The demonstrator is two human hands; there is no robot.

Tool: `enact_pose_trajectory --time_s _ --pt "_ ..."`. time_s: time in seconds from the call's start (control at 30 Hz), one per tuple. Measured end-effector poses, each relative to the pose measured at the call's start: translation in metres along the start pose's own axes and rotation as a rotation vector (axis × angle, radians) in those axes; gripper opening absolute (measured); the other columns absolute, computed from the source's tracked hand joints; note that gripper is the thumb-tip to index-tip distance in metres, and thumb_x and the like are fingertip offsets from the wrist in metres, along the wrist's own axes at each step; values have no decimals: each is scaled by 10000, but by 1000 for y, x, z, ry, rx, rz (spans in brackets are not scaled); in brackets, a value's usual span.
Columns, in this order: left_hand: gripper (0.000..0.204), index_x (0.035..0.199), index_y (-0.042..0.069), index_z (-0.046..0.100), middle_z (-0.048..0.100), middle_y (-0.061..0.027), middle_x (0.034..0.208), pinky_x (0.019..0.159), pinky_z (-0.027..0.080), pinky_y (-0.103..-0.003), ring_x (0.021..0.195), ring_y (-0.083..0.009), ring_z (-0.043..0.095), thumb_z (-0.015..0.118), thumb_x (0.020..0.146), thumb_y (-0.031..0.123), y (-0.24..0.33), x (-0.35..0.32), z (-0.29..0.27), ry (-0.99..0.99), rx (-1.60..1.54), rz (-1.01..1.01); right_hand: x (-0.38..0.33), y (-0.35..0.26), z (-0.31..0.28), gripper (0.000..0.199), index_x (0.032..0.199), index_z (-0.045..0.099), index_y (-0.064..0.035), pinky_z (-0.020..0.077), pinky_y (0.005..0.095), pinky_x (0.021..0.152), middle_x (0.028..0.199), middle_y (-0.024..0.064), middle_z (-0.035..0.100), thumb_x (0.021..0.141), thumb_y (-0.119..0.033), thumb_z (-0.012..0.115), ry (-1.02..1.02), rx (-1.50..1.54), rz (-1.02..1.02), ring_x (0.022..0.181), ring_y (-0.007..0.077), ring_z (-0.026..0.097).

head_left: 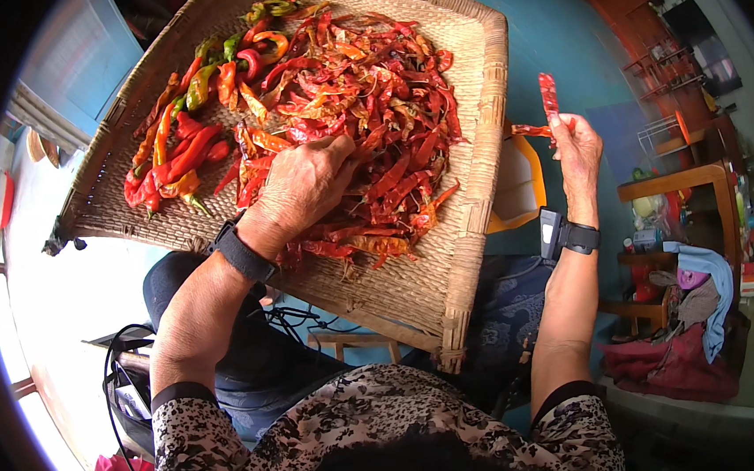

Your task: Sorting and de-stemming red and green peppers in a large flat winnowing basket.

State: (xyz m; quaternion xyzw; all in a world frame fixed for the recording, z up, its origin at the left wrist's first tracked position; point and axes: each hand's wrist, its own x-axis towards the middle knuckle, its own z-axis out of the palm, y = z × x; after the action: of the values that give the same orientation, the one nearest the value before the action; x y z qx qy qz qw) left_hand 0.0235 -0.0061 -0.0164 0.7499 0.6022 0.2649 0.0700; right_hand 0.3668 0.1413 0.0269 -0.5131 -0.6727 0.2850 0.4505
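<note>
A square woven tray (469,60) lies tilted before me, its near corner over my lap. A wide heap of dried red chilies (392,84) covers its middle and right. Fresher, glossy red chilies (189,157) lie at its left, with green and orange chilies (197,88) above them. My left hand (306,183) reaches into the heap with fingers curled down; its fingertips and whatever they grip are hidden. Beyond the tray's right edge, my right hand (575,145) pinches dried chilies (548,94), one pointing up and another sticking out leftward.
A yellow-orange edged container (523,184) is partly hidden behind the tray's right rim, below my right hand. Black cables (299,317) hang under the near edge. At the right stand a wooden chair (674,185) and a pile of clothes (683,353). The floor (547,27) is blue.
</note>
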Motion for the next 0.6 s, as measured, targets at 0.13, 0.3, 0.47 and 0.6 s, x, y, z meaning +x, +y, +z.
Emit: enact_pose_trajectory --time_s 0.13,0.3,0.47,0.6 --pt "97 932 85 573 618 -121 757 550 510 -417 672 -336 629 592 875 162 3 1 -1 7 -19 25 0 32 -22 127 857 650 -39 417 233 523 709 -40 580 876 -165 650 3 -135 110 618 44 498" --pt "114 935 59 566 611 -136 775 574 511 -413 693 -340 626 598 866 145 6 0 -3 -22 -11 22 -2 47 -28 147 851 662 -41 463 268 555 681 10 620 849 -188 658 -86 -287 190 619 92 552" --pt "122 939 44 559 609 -145 796 590 511 -411 708 -343 624 598 863 131 7 1 -6 -29 -29 23 2 53 -29 219 1005 649 -39 508 337 665 860 139 667 830 -172 661 -53 -810 -65 732 248 636" --pt "123 908 52 544 613 -139 779 566 509 -412 679 -342 623 590 871 160 8 1 -10 1 -22 33 -7 -4 17 304 1130 615 -38 519 312 735 935 150 681 849 -145 658 -162 -421 -143 819 185 651"
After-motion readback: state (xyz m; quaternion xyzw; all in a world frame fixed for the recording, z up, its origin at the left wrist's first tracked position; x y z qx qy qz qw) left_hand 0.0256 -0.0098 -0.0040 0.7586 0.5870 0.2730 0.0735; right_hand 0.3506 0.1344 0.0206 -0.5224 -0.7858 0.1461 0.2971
